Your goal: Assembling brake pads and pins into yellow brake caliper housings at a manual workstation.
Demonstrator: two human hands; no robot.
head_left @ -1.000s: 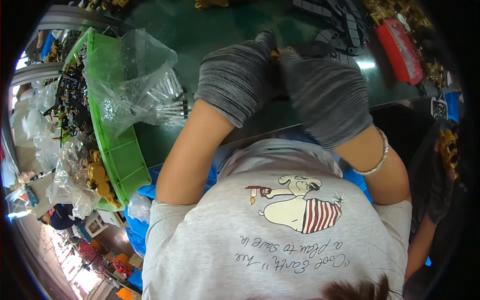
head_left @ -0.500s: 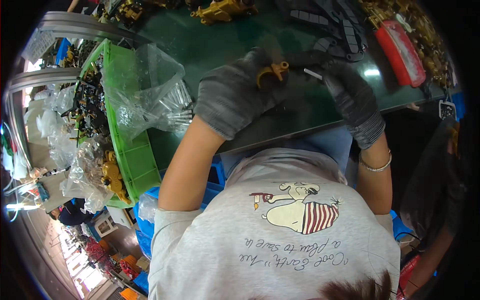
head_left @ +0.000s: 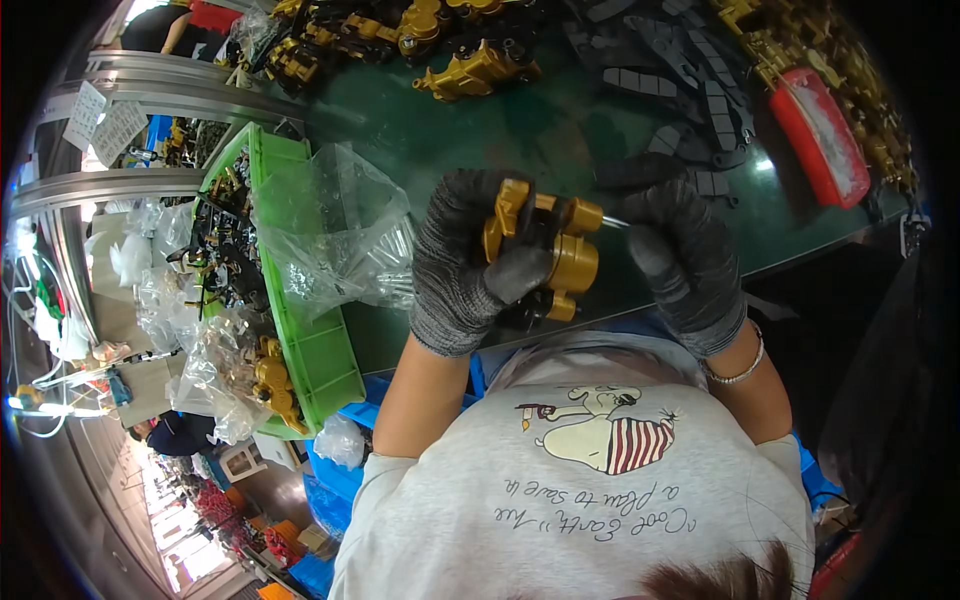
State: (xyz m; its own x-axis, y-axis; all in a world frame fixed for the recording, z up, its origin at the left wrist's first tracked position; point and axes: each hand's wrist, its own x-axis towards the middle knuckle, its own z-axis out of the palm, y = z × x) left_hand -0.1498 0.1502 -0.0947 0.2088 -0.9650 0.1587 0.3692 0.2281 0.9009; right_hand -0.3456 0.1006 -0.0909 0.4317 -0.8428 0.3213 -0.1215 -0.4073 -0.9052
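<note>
My left hand (head_left: 455, 275), in a dark grey knit glove, is wrapped round a gold brake caliper (head_left: 575, 262), its thumb across the body. In my right hand (head_left: 690, 265), gloved alike, a thin silver metal pin (head_left: 614, 221) is pinched between thumb and fingers. The pin's far end meets the caliper's upper right boss; whether it sits inside the hole I cannot tell. Left of my left hand, a clear plastic bag (head_left: 335, 225) lies on the green tabletop, with several silver pins (head_left: 397, 262) at its mouth.
Dark brake pads (head_left: 722, 110) lie at the back right, by a red tub (head_left: 822, 140) with whitish paste inside. Gold calipers (head_left: 480, 72) line the far side. A green crate (head_left: 318, 350) of small dark parts stands at the left, near metal rails (head_left: 150, 75).
The caliper has been raised and turned in my left hand, showing its body. My right hand has brought the pin, earlier held apart, against it. The whole view has shifted.
</note>
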